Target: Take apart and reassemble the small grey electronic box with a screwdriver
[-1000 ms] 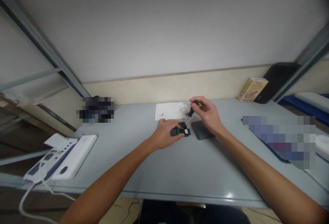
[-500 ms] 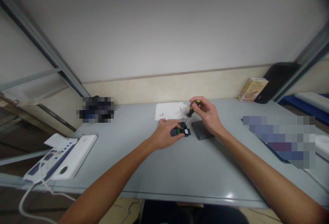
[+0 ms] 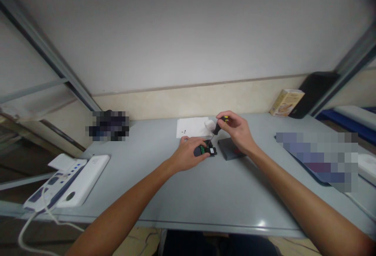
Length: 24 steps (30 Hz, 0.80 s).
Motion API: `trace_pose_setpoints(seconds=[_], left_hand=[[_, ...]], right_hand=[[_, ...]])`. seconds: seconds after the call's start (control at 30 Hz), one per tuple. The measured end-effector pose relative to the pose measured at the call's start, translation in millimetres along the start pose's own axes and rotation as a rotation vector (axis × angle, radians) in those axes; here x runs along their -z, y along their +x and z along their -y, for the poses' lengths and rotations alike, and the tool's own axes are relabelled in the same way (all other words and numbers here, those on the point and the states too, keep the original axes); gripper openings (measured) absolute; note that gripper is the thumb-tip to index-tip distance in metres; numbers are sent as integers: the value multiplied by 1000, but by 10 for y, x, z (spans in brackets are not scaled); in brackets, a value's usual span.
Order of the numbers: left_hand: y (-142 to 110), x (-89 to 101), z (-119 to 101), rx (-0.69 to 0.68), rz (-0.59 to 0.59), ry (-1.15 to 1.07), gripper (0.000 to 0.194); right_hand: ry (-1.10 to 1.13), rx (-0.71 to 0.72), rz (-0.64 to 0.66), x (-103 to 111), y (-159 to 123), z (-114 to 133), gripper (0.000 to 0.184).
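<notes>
On the table, my left hand [image 3: 189, 153] grips a small black device with a green circuit board [image 3: 210, 151], its fingers and thumb on either side. My right hand [image 3: 236, 128] is closed around the black and yellow handle of a screwdriver [image 3: 216, 129]. The slanted shaft runs down to the opened device, and its tip is at the board beside my left fingers. Under my right wrist lies a dark grey flat box [image 3: 230, 149], partly covered. Just behind the device is a white sheet of paper [image 3: 192, 126] with several tiny dark pieces, perhaps screws, on it.
A white crumpled piece [image 3: 209, 125] rests on the paper's right side. A power strip [image 3: 55, 183] and a white slab [image 3: 85, 181] lie at the left. At the back right stand a yellow box [image 3: 287, 102] and a black case [image 3: 314, 93]. Blurred items lie on both sides.
The screwdriver handle has turned slightly in my right fingers, showing less yellow. My left hand keeps its hold on the device. The whole view has shifted a little.
</notes>
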<state>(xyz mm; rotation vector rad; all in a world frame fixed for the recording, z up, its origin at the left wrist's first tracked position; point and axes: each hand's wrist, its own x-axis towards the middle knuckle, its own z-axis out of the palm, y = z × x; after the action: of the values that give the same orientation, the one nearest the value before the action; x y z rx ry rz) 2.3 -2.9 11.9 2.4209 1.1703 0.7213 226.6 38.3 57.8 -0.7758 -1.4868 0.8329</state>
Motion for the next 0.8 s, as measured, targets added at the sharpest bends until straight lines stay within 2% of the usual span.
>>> trace_pose_setpoints(seconds=[0.2,0.4,0.67,0.8], left_hand=[[-3,-14,15,4,-7,8,21],[-1,-33,31,-3,-15,3,20],[-3,-2,-4,7,9,7,20],[-4,-1,-3,-4,5,0,19]], right_hand=[[98,-12,85,7,-11,-32,26],[-6,18,-1,-42,-26,1,18],[61,6,60,-27,-39,-4,22],[12,25,14,-46,-38,-1,17]])
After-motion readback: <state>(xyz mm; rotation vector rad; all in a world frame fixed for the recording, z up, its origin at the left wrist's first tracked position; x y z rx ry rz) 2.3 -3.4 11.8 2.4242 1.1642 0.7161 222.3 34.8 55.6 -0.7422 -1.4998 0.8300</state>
